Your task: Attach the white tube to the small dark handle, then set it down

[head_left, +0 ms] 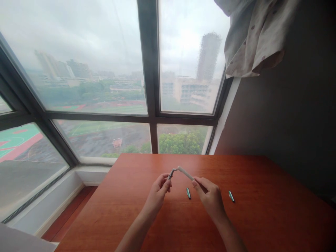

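In front of me my left hand (159, 187) pinches a small dark-and-silver piece (171, 173) between thumb and fingers. My right hand (208, 190) is closed round the lower end of a slim pale handle (186, 173), which slants up to the left. The handle's bent tip meets the silver piece or lies right against it; I cannot tell if they are joined. Between my hands on the table lies a short black-and-teal strip-shaped piece (188, 193). A second black-and-teal piece (231, 196) lies to the right of my right hand.
The reddish-brown wooden table (118, 210) reaches to the large window (153, 119) ahead. A light buttoned garment (252, 45) hangs at the upper right before a dark wall (288, 112). A low white ledge (89, 175) runs along the left.
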Motion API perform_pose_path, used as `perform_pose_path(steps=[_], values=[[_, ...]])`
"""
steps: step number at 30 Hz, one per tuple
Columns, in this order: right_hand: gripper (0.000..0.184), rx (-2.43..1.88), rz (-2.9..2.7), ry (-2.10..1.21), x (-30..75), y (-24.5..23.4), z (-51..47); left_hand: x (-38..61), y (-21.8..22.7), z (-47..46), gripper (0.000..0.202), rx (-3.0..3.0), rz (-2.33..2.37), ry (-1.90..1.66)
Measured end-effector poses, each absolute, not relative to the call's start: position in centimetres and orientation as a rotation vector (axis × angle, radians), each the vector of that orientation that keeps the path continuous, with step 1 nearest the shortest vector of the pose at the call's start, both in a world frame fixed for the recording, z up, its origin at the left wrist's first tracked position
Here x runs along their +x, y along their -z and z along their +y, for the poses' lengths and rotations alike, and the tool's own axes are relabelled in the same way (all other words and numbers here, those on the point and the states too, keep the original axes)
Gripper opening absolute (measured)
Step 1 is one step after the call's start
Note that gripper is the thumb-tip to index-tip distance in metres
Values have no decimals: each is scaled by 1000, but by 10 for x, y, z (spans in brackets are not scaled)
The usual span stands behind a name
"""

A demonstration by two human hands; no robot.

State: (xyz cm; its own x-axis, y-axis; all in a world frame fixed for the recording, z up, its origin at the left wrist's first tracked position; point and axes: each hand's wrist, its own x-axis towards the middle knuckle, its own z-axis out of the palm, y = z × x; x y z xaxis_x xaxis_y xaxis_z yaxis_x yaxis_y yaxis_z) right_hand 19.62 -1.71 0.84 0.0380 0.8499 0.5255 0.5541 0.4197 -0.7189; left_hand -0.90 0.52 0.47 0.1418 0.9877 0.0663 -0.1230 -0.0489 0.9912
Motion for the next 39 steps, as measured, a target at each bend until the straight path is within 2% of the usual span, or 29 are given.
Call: perform_pose_path(steps=[4, 17, 39], values=[[28, -1250, -1628, -384, 192, -10, -20, -11, -7, 5, 32, 1271, 1055, -1246], [21, -1222, -1598, -323, 188, -4, -19, -8, -9, 1, 40, 1252, 1107, -1184], [20, -1194, -1651, -256, 188, -3, -20, -4, -4, 1, 39, 1150, 1019, -1195]])
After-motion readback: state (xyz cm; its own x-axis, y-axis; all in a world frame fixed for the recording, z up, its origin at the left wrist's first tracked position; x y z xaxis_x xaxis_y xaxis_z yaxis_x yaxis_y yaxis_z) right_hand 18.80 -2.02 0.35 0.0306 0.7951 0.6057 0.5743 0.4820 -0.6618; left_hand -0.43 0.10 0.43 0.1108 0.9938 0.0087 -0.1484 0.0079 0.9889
